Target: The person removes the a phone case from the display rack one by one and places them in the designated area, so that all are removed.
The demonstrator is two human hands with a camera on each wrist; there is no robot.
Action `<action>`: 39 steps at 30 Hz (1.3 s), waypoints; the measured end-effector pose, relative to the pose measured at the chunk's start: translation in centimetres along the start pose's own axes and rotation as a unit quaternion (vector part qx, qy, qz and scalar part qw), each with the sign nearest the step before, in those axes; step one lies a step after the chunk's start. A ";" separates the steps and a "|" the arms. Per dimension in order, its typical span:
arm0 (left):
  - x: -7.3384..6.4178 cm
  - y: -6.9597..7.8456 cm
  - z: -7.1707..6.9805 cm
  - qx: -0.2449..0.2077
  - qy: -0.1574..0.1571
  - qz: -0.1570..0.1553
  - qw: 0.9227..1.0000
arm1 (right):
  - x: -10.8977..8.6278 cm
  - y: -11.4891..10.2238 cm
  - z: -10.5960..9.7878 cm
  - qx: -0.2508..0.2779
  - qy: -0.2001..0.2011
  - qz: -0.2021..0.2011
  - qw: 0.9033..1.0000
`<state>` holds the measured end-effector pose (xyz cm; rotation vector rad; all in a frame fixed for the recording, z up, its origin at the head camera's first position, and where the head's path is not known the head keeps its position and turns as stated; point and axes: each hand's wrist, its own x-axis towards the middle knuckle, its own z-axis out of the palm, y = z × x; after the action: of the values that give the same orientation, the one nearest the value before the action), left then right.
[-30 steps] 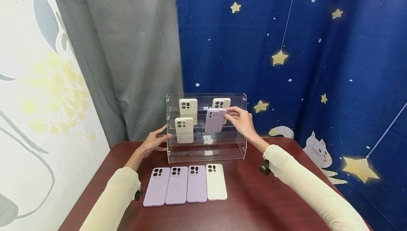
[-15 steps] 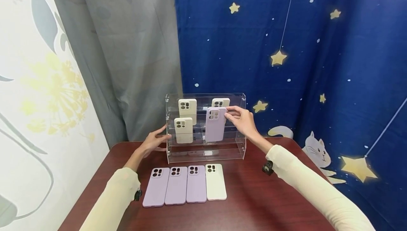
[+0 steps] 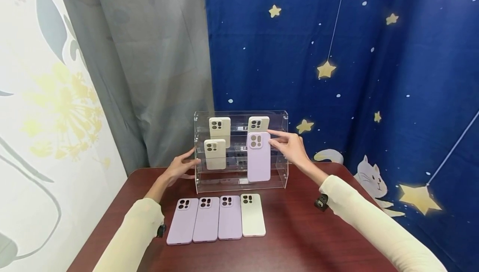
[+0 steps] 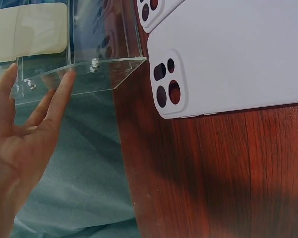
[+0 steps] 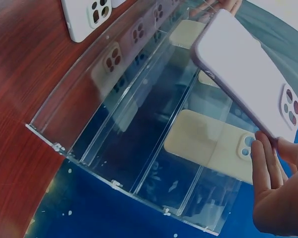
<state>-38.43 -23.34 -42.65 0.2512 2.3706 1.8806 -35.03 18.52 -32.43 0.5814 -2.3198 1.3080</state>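
My right hand (image 3: pixel 292 148) pinches a purple phone case (image 3: pixel 259 161) by its upper right edge, holding it upright in front of the clear acrylic rack (image 3: pixel 239 188). In the right wrist view the purple case (image 5: pixel 243 64) is tilted, clear of the shelves, with thumb and fingers at its camera end. My left hand (image 3: pixel 179 168) rests on the rack's left side with fingers extended; in the left wrist view its fingertips (image 4: pixel 68 78) meet the side panel. Cream cases stand on the rack: one upper left (image 3: pixel 220 127), one lower left (image 3: pixel 215 151), one upper right (image 3: pixel 258 123), partly covered.
In front of the rack, three purple cases (image 3: pixel 206 220) and one cream case (image 3: pixel 253 216) lie in a row on the dark red wooden table (image 3: pixel 295 230). Grey (image 3: pixel 164 55) and blue starred curtains (image 3: pixel 299 55) hang behind.
My right hand has drawn the purple case outward from the rack, down and slightly right, so its whole back shows. The left hand has stayed at the rack's side.
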 end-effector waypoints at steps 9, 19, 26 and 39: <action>0.1 -0.1 -0.3 -0.007 -0.002 0.001 1.000 | -0.9 1.4 -0.7 -0.046 -0.007 0.017 0.999; 0.2 -0.3 0.0 -0.011 -0.001 -0.001 1.000 | -2.2 2.8 -1.1 -0.042 -0.012 0.046 0.998; 0.0 -0.4 -0.2 -0.008 -0.003 0.000 1.000 | -3.2 4.2 -1.1 -0.061 -0.014 0.048 0.997; 0.1 -0.4 0.0 -0.008 0.001 0.001 1.000 | -5.3 6.5 -0.7 -0.016 -0.033 0.078 0.996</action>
<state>-38.54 -23.46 -43.03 0.2501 2.3578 1.9003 -34.07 23.04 -39.51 0.4467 -2.4778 1.3350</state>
